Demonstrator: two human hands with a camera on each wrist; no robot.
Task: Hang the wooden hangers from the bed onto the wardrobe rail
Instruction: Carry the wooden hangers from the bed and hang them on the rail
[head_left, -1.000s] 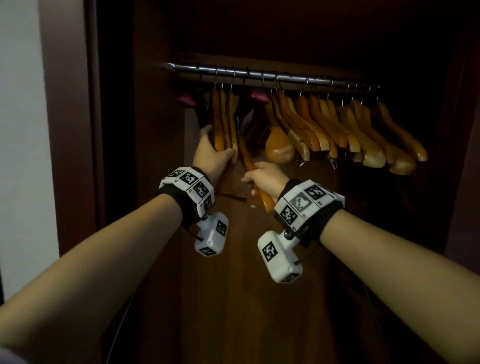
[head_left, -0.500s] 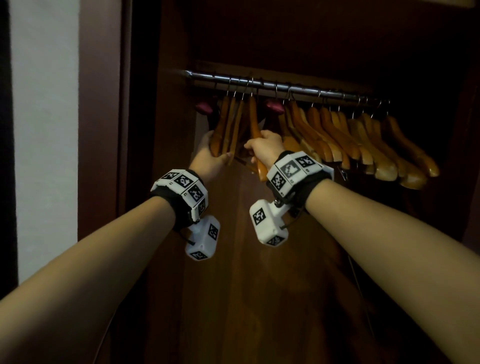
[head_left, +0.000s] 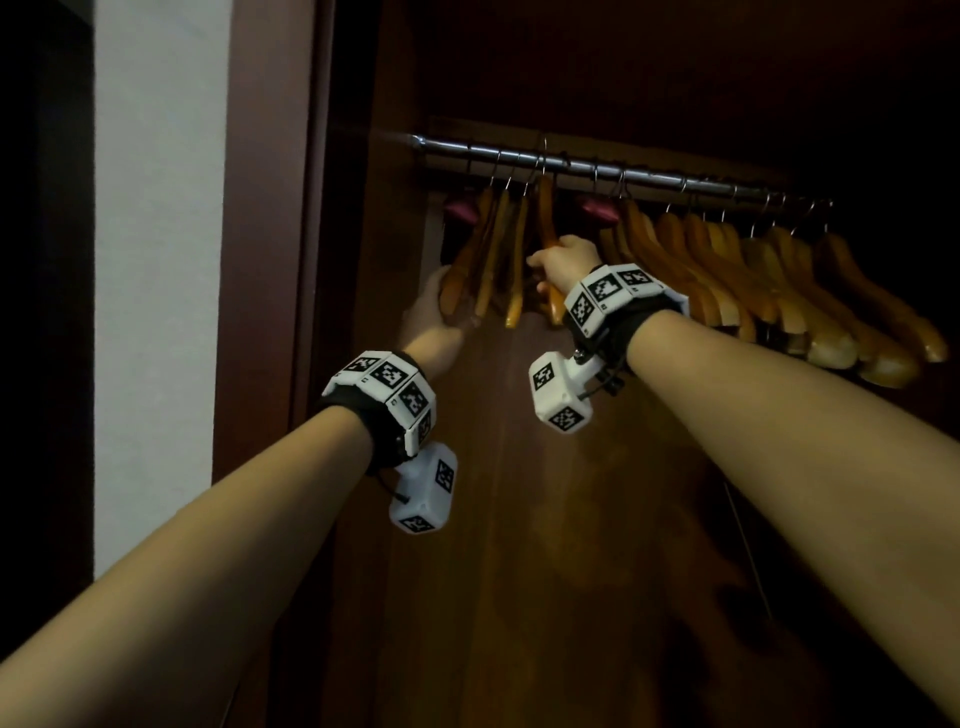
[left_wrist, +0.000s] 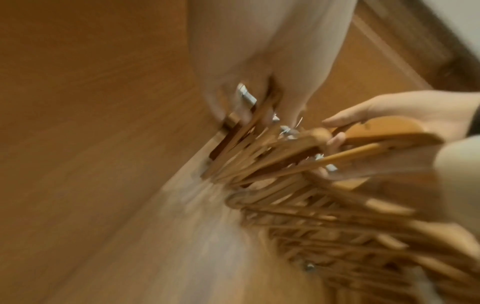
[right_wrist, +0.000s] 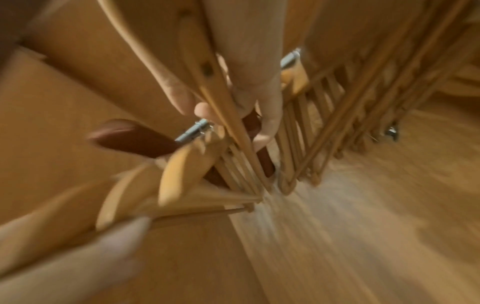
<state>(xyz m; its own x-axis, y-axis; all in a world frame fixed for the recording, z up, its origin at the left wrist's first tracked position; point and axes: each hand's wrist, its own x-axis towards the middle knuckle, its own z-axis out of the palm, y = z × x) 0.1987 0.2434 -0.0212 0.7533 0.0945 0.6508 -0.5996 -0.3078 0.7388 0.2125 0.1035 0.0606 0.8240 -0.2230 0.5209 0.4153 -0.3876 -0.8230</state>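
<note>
Right hand (head_left: 563, 260): fingers curled round a hanger (head_left: 546, 218).
Hanger: upright, hook up at the rail (head_left: 649, 175), between the left cluster (head_left: 491, 260) and the long row (head_left: 753, 270).
Left hand (head_left: 431, 306): against the cluster's ends; grip too blurred to tell.

The wardrobe rail (head_left: 587, 167) is polished metal and shines where light strikes it. The wooden hangers (head_left: 727, 280) are honey-coloured varnished wood, smooth and glossy at their rounded ends, with thin bare wire hooks (head_left: 543, 153). Two dark red hangers (head_left: 597, 210) have a smooth, faintly shiny surface. The wardrobe back panel (head_left: 571, 519) shows wood grain under a low sheen. The wrist bands (head_left: 387, 384) are matt white plastic blocks printed with black patterns, mounted on black cloth straps. The wall (head_left: 156, 260) is matt white.
</note>
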